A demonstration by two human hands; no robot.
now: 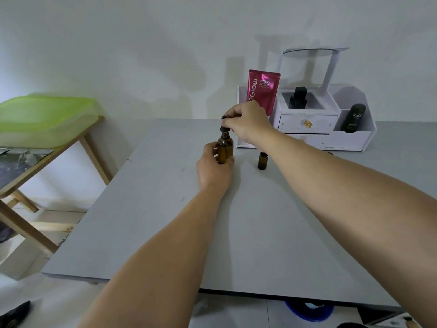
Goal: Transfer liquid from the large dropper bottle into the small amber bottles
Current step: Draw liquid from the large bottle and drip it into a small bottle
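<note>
Large amber dropper bottle (pixel 225 150) upright on the grey table (pixel 165 221), near the far middle, gripped around its lower body by the left hand (pixel 214 169), thumb on the right side, fingers wrapped round the left. Right hand (pixel 247 121) directly above, at 12 o'clock from the bottle, fingertips pinched on the black dropper cap (pixel 223 127) at the neck; whether the cap is seated or lifted, cannot tell. One small amber bottle (pixel 262 160) standing uncapped at 3 o'clock from the large bottle, just under the right forearm, touched by neither hand. White organizer (pixel 307 124) at 1 o'clock, against the wall, holding a pink pouch (pixel 263 91), a black square bottle (pixel 298 98) and a dark tube (pixel 354 118). Wooden side table (pixel 89 138) with a green tray (pixel 47 117) well apart at 9 o'clock.
</note>
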